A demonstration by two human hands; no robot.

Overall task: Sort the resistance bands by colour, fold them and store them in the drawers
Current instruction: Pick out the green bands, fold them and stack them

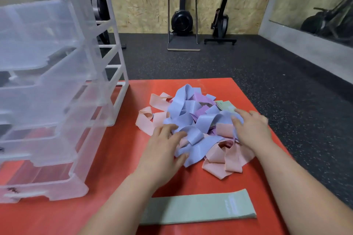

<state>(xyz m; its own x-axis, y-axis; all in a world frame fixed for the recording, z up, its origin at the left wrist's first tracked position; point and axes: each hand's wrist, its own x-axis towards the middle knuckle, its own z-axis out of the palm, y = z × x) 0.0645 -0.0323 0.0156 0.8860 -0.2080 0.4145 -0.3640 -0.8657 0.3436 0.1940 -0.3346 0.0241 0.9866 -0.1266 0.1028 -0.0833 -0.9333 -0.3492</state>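
A tangled pile of resistance bands (193, 120) lies on the red mat (118, 158): blue, pink, purple and a green one (226, 106) at the pile's far right. My left hand (164, 149) rests on the pile's near left side, its fingers and thumb around a blue band (194, 147). My right hand (250, 128) lies on the right side, fingers spread over blue and pink bands. One green band (198, 209) lies flat and apart near the mat's front edge. The clear plastic drawer unit (49, 89) stands at the left, several drawers pulled out.
Dark rubber floor (267, 74) surrounds the mat. Exercise machines (182, 19) stand against the wooden back wall. A mirror (313, 4) hangs on the right wall.
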